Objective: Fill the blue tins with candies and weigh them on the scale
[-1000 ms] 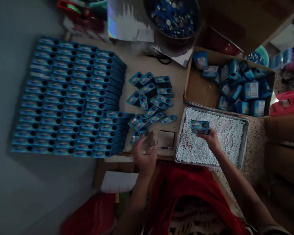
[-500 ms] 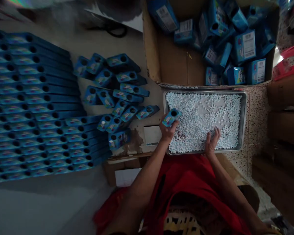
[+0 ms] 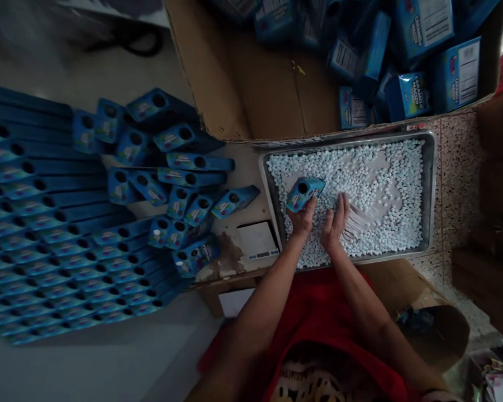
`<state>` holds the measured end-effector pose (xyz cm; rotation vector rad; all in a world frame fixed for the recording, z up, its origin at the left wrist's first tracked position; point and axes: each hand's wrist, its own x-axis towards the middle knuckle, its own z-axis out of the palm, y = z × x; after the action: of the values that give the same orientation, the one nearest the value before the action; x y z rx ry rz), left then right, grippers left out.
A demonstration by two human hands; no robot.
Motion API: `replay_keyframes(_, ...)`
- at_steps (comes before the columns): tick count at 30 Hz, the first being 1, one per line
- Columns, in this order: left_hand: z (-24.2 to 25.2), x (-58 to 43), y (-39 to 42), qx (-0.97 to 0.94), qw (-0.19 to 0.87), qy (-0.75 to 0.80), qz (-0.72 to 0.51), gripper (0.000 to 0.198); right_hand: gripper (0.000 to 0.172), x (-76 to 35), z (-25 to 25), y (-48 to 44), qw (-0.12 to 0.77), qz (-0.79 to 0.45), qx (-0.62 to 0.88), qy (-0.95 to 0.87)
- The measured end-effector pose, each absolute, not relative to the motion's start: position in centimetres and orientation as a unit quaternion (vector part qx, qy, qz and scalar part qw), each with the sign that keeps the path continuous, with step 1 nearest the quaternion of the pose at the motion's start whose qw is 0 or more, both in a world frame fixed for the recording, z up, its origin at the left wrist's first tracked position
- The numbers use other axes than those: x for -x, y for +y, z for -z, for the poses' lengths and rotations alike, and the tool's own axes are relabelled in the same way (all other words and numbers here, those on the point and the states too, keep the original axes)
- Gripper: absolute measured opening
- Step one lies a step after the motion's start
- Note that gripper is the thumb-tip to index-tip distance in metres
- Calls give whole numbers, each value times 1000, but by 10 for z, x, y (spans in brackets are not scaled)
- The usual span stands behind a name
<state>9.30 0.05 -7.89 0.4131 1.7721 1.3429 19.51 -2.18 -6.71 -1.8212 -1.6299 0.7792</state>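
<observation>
My left hand grips a small blue box with a round hole, held over the near left part of a metal tray. The tray is full of small white pellets. My right hand rests edge-on in the pellets just right of the left hand, fingers together and cupped against them, leaving a bare swept streak beside it. What the right hand holds, if anything, is hidden.
A loose pile of blue boxes lies left of the tray, with long rows of stacked boxes further left. A cardboard carton holding more blue boxes sits behind the tray. A small scale is by the tray's corner.
The blue box passed from my right hand to my left. My right hand dropped into the pellets and swept left until it lay next to my left hand. The view moved closer to the tray.
</observation>
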Motion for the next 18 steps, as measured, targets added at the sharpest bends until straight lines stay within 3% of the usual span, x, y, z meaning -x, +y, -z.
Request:
replay_keyframes(6,68,-132,-5,-106,450,715,-524,45,59,-179,48,17,422,-480,665,-386)
replay_keyframes(11,20,-119,-2,-188,488,693,-495,40,51,-194,47,47,438,-599,657,-136)
replay_keyframes(15,-1,-67,-6,-306,415,735,-440,37,23,-207,32,66,486,-661,571,31)
replay_keyframes(18,4,-37,-10,-388,356,750,-400,39,17,-214,2,73,507,-704,496,32)
